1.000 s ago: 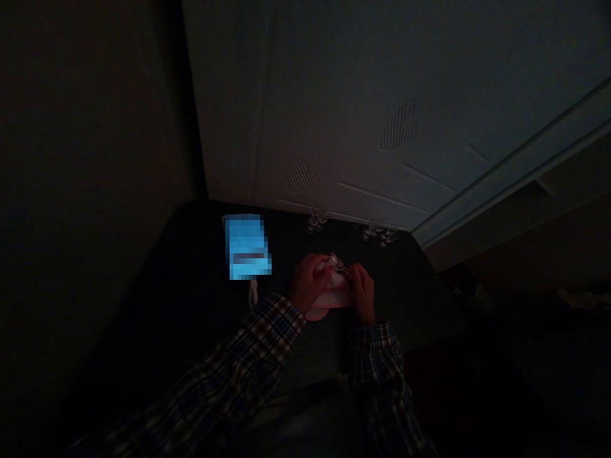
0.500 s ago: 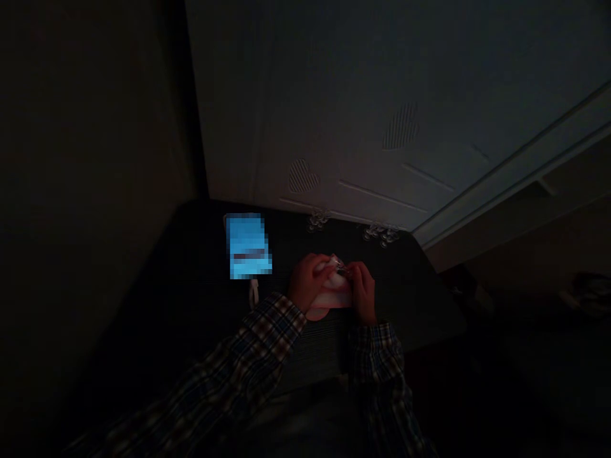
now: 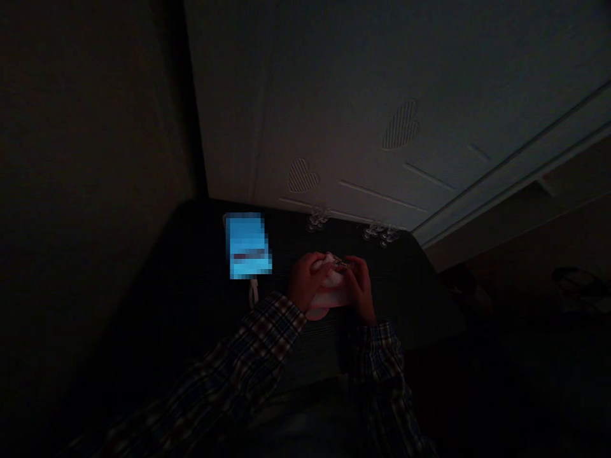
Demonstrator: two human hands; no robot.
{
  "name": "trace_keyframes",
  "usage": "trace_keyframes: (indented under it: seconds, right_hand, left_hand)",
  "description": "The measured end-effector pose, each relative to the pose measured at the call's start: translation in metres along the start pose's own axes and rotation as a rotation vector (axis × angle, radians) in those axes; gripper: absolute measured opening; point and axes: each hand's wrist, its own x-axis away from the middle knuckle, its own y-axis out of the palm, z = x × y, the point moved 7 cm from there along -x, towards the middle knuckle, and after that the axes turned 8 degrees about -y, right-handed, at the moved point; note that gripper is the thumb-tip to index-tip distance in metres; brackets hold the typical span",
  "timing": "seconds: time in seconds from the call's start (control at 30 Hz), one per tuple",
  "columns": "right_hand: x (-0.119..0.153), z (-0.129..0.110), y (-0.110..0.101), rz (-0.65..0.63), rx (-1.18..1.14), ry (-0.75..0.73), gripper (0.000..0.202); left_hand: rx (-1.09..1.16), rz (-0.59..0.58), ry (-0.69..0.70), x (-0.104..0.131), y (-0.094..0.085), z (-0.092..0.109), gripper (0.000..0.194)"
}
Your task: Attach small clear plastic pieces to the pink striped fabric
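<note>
In the dim light, my left hand point(image 3: 302, 281) is wrapped round the left side of a soft-looking white and pink thing point(image 3: 331, 296), whose kind I cannot make out. My right hand point(image 3: 361, 289) curls in from the right, fingers bent at its upper edge. A small shiny metal-looking piece point(image 3: 340, 263) shows between the fingertips of both hands, at the top of the white part. A rounded pinkish part point(image 3: 317, 313) sticks out below, over the dark table. Darkness and fingers hide the exact grips.
The dark table point(image 3: 401, 299) stands against a pale panel point(image 3: 344, 127) with heart reliefs. At its back edge lie small clusters of shiny ring-like pieces point(image 3: 317, 218) point(image 3: 380, 233). To the left is a glowing, pixelated blue screen point(image 3: 248, 238) with a pale strap point(image 3: 254, 293) below.
My right hand has shifted slightly up and left, its fingers now reaching over the metal piece. My left hand stays nearly in place. The picture has become darker.
</note>
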Motion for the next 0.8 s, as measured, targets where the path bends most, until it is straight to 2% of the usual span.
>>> trace_keyframes:
  seconds: [0.3, 0.4, 0.53, 0.8]
  right_hand:
    - [-0.001, 0.002, -0.006, 0.024, 0.098, -0.018, 0.02]
    - [-0.002, 0.001, -0.008, 0.035, 0.178, -0.015, 0.019]
    - [-0.003, 0.004, -0.011, 0.054, 0.274, 0.018, 0.023]
    - [-0.002, 0.009, -0.015, 0.083, 0.324, 0.019, 0.037]
  left_hand:
    - [-0.025, -0.001, 0.05, -0.001, 0.002, 0.0, 0.017]
    - [-0.032, 0.046, 0.057, -0.003, 0.0, -0.002, 0.015]
    - [-0.034, 0.062, 0.059, -0.004, -0.001, -0.005, 0.016]
    - [-0.037, 0.037, 0.043, -0.003, 0.0, -0.003, 0.014]
